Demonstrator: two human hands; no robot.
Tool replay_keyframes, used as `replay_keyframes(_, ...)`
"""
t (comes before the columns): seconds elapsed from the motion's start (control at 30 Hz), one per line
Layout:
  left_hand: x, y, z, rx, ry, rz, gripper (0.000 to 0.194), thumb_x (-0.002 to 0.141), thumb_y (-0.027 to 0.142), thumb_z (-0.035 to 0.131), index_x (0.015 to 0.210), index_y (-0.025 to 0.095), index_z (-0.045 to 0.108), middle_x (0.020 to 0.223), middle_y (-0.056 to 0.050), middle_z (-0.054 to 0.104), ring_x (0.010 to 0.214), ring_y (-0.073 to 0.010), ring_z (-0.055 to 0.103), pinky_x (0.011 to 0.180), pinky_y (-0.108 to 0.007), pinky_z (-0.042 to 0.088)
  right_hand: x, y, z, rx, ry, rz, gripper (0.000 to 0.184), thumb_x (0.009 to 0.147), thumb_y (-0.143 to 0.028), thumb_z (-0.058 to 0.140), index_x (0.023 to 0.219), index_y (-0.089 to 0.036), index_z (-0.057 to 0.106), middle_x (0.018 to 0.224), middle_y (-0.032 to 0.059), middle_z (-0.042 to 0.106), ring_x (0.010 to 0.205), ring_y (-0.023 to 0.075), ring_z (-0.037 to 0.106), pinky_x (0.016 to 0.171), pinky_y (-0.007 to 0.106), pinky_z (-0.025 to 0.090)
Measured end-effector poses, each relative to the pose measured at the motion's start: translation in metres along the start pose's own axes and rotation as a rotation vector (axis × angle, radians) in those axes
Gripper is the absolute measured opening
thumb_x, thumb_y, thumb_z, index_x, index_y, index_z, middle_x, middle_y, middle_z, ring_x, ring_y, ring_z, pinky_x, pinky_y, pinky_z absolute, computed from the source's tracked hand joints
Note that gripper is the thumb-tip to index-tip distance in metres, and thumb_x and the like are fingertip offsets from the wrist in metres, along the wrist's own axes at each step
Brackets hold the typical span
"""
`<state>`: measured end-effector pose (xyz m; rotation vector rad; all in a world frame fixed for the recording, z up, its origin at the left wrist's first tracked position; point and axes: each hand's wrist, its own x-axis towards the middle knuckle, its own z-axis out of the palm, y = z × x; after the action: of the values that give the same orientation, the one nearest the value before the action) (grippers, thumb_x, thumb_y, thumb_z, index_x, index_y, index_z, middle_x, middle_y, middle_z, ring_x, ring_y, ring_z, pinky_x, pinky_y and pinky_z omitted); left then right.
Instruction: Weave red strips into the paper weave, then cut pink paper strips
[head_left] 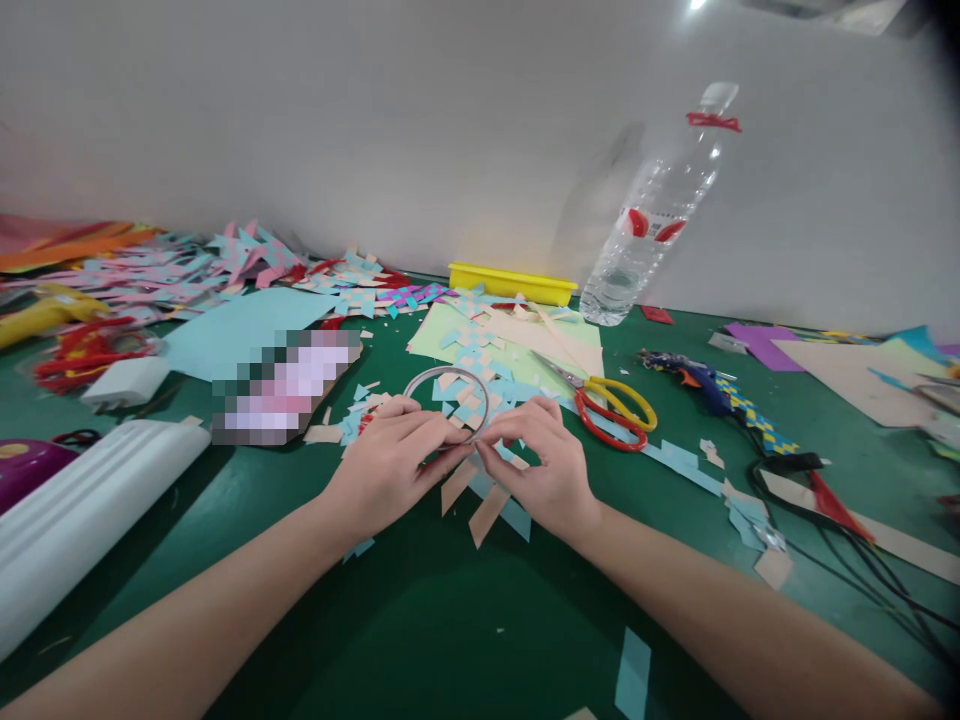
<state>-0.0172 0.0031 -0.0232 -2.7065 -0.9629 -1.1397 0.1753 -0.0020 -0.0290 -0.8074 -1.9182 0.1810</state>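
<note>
A thin greyish ring, which looks like a narrow tape roll, stands tilted between my hands. My left hand is closed, with thumb and forefinger pinching the ring's near edge. Close beside it, my right hand makes a pinch, its fingertips almost meeting the left ones. Whatever lies between the right fingertips is too small to make out. Behind and below the hands lies a woven piece of light blue and peach paper strips. Loose strip ends stick out toward me under the fingers.
Scissors with red and yellow handles lie right of the hands. A clear bottle stands behind them. On the left are a phone, a white box-like object and a white adapter. Black cables run at right.
</note>
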Motion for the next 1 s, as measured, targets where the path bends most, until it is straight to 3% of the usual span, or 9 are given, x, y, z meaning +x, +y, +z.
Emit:
replay_keyframes(0.6, 0.0017, 0.0009, -0.0011, -0.024, -0.019, 0.016, 0.004, 0.089, 0.017, 0.055, 0.086, 0.018, 0.054, 0.074, 0.000, 0.064, 0.067, -0.0145, 0.059, 0.067, -0.030, 0.039, 0.0017, -0.0002, 0.0000, -0.092, -0.029, -0.032, 0.009, 0.081, -0.015, 0.060, 0.079, -0.024, 0.060, 0.077, -0.0017, 0.067, 0.074, 0.0151, 0.058, 0.077, 0.037, 0.040)
replay_keyframes(1.0, 0.0046, 0.0075, -0.0039, -0.043, -0.007, -0.013, 0.013, 0.081, 0.010, 0.054, 0.072, 0.018, 0.050, 0.061, 0.003, 0.055, 0.058, -0.0120, 0.050, 0.064, -0.030, 0.036, 0.0002, 0.0023, 0.0016, -0.143, 0.004, -0.144, 0.010, 0.081, -0.019, 0.065, 0.075, -0.025, 0.061, 0.069, -0.0033, 0.064, 0.069, 0.0136, 0.053, 0.080, 0.037, 0.041)
